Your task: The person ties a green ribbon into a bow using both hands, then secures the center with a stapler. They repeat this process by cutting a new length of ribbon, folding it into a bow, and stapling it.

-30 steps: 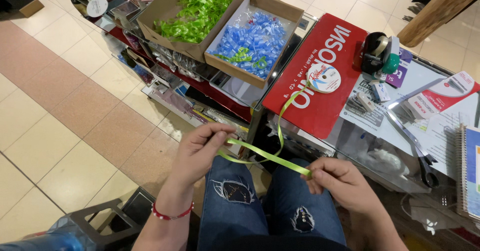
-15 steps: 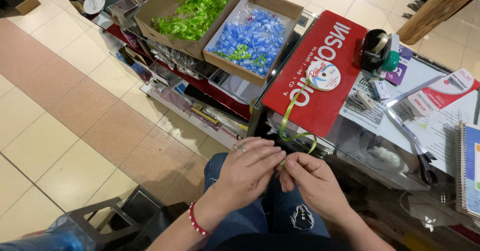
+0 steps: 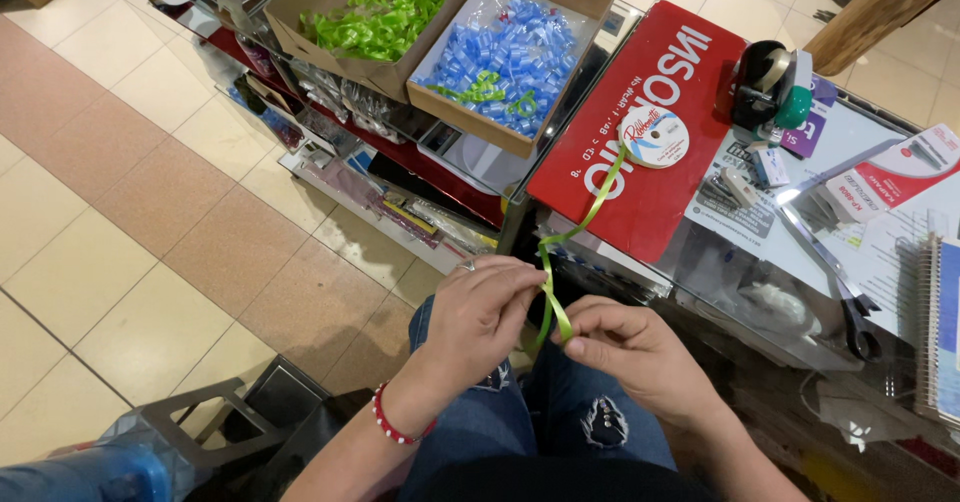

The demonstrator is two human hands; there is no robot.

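left hand (image 3: 480,312), right hand (image 3: 625,347), fingertips pinched together

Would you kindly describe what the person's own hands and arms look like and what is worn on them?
Both forearms are bare, with no sleeves or gloves. The left hand has a silver ring on one finger, and a red beaded bracelet circles the left wrist. The right hand shows no ring, watch or bracelet.

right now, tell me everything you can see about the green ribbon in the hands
The green ribbon is a narrow, glossy, lime-coloured strip, plastic-like. It runs from the flat white spool lying on the red board, curves down off the counter edge, and is folded into a small loop, pinched between the left hand and the right hand above the lap.
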